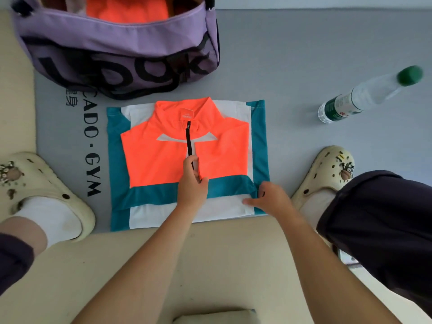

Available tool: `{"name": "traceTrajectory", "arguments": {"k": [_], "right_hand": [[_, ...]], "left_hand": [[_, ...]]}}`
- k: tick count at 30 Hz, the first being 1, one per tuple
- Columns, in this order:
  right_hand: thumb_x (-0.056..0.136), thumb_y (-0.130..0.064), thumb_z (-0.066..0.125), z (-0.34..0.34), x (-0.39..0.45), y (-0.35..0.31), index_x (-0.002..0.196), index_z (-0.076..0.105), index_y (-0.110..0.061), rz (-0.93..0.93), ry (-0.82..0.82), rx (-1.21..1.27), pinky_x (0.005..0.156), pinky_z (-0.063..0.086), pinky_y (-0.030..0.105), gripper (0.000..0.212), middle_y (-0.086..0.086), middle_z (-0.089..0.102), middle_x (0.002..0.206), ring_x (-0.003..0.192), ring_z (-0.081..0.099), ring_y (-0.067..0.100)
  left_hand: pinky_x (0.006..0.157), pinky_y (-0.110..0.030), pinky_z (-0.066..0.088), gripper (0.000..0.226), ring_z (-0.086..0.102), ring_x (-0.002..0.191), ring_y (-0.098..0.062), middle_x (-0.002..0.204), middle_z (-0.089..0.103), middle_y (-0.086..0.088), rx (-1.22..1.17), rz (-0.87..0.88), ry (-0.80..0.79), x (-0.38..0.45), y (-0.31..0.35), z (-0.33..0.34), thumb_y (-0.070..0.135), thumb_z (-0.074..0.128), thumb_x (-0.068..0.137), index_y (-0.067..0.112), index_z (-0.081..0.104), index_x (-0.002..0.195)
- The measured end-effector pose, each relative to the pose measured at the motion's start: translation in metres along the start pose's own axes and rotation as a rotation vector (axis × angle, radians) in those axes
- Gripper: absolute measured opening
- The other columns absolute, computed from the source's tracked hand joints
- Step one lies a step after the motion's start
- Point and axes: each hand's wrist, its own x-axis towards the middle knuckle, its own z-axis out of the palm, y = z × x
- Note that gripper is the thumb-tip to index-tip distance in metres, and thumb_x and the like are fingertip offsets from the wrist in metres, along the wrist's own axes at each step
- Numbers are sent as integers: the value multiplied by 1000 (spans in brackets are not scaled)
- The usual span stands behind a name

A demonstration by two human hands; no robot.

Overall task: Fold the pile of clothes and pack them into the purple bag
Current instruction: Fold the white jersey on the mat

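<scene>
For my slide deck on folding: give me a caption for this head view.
Left hand pinches the orange top's zipper; right hand rests on the teal-and-white garment beneath, purple bag ahead.

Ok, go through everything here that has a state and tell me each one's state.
purple bag: open, orange garment inside.
orange top: folded flat on the stack, zipper partly undone.
teal and white garments: folded beneath it.
water bottle: capped, upright.
left hand: pinching the zipper.
right hand: resting on the stack.
</scene>
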Motion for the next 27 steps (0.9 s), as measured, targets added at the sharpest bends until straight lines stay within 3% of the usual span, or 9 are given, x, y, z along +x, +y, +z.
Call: {"name": "traceTrajectory", "arguments": {"k": [3, 7, 10, 12, 16, 19, 21, 23, 27], "right_hand": [[74, -38, 78, 9, -6, 9, 65, 42, -18, 4, -3, -24, 50, 32, 30, 41, -2, 49, 65, 63, 52, 22], [71, -50, 79, 4, -7, 9, 68, 44, -18, -3, -25, 47, 47, 28, 27, 48, -4, 48, 64, 57, 45, 15], [81, -59, 66, 3, -7, 2, 72, 46, -17, 42, 139, 297, 48, 29, 29, 47, -4, 48, 62, 56, 43, 15], [87, -56, 60, 3, -6, -1, 73, 47, -18, 65, 231, 334, 48, 30, 30, 43, -3, 51, 63, 59, 47, 18], [83, -48, 70, 10, -6, -1, 82, 49, -16, 84, 250, 301, 48, 31, 30, 38, 0, 55, 70, 57, 47, 15], [75, -48, 78, 15, -8, -1, 86, 47, -17, 74, 249, 265, 53, 38, 32, 45, -1, 53, 78, 62, 47, 16], [71, -49, 80, 16, -9, -1, 87, 46, -17, 61, 253, 230, 58, 43, 37, 49, -2, 52, 82, 65, 48, 17], [72, -45, 80, 16, -8, -2, 85, 47, -16, 37, 254, 200, 60, 45, 40, 46, -1, 51, 81, 66, 48, 19], [83, -34, 72, 17, -5, 0, 69, 51, -16, 10, 210, 217, 52, 36, 31, 31, -1, 52, 67, 61, 48, 18]], "left_hand": [[56, -13, 42, 73, 52, 61, -7, 93, 56, -16, 36, 71, -61, -2, -1, -6, -5, 55, 84, 37, 39, 141], [60, -24, 39, 51, 43, 58, -12, 70, 40, 4, 131, 42, -148, 1, 4, -8, 5, 63, 80, 33, 63, 123], [64, -25, 40, 34, 45, 59, -12, 70, 45, 6, 44, 6, -78, 7, 9, -5, 16, 72, 77, 29, 71, 109], [71, -23, 45, 34, 51, 71, -10, 82, 55, 4, -51, -49, -59, 12, 11, -4, 17, 75, 78, 28, 71, 109], [107, -32, 42, 58, 53, 122, -16, 132, 55, 0, -55, -60, -157, 20, 16, -5, 4, 76, 77, 21, 61, 130], [115, -34, 32, 74, 41, 137, -22, 152, 37, -3, 12, 56, -161, 23, 18, -12, -3, 71, 79, 14, 43, 145], [113, -11, 19, 79, 32, 142, -20, 158, 28, -3, 139, 167, -97, 23, 15, -18, -4, 67, 79, 13, 34, 150], [98, 6, 12, 82, 25, 144, -12, 160, 22, 0, 230, 224, -67, 22, 12, -24, -5, 63, 80, 13, 29, 152], [103, -8, 23, 83, 25, 145, -13, 162, 15, 3, 314, 223, -90, 21, 9, -26, -5, 63, 82, 13, 25, 154]]}}
